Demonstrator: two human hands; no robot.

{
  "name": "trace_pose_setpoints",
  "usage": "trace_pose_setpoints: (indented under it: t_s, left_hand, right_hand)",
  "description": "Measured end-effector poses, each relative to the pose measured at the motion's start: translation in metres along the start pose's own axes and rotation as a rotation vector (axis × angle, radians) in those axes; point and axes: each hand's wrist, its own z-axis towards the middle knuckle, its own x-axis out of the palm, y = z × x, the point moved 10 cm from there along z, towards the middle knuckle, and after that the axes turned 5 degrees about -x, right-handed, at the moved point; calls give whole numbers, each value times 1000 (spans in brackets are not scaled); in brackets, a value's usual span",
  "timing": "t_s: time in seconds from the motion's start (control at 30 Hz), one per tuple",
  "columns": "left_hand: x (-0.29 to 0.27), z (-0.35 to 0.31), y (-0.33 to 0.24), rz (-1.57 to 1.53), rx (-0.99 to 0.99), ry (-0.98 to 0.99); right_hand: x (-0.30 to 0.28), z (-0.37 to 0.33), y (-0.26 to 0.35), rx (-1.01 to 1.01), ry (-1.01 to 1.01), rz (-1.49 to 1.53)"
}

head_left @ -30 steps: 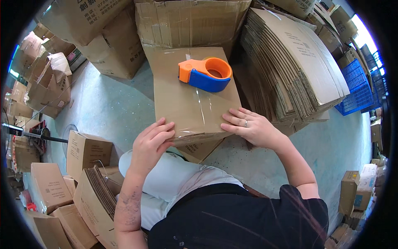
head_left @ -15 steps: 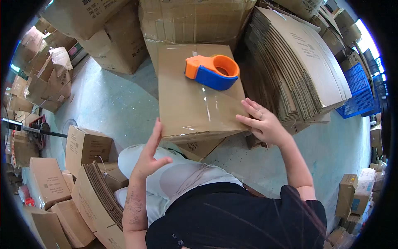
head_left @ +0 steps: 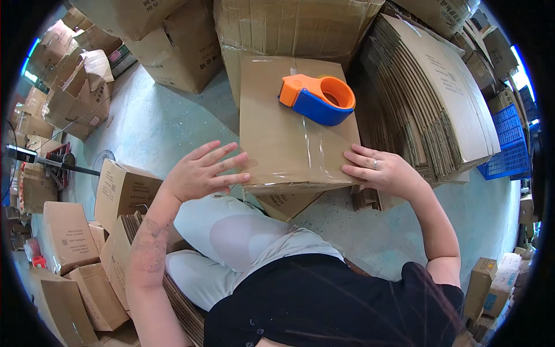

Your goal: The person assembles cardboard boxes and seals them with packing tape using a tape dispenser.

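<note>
In front of me stands a closed cardboard box [head_left: 277, 150] with clear tape along its top seam. An orange and blue tape dispenser [head_left: 324, 98] lies on the far half of its top. My left hand [head_left: 205, 172] is at the box's near left corner, palm down, fingers stretched and spread, tips at the edge. On the opposite side, my right hand [head_left: 384, 169] rests its outstretched fingers on the near right corner; its thumb is hidden. Neither hand grips anything.
A stack of flattened cartons [head_left: 428, 87] leans at the right, beside a blue plastic crate [head_left: 506, 144]. Behind the box stands a larger taped carton [head_left: 295, 29]. More boxes [head_left: 69, 237] and folded cardboard crowd my left side. Below the box lies another piece of cardboard [head_left: 289, 203].
My left hand has turned from upright beside the box to palm down with fingers spread at its corner. My right hand stays at the right corner. The view has shifted slightly.
</note>
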Motion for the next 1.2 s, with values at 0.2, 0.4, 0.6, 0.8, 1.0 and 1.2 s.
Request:
trace_pose_setpoints:
  t_s: [0.2,0.4,0.6,0.8,1.0,1.2]
  left_hand:
    - [-1,13,-17,110,65,-124]
    - [-7,23,-21,-96,28,-182]
    - [2,21,-24,-305,-29,-346]
    - [4,22,-23,-409,-175,-559]
    - [14,18,-28,-336,-181,-575]
    - [43,-6,-40,-458,-216,-948]
  right_hand:
    - [5,-1,-3,17,5,13]
    - [5,-3,-7,35,9,42]
    - [8,-3,-8,80,29,76]
    - [8,-4,-11,116,51,109]
    - [9,-4,-8,129,-32,139]
    - [9,-5,-12,188,-189,197]
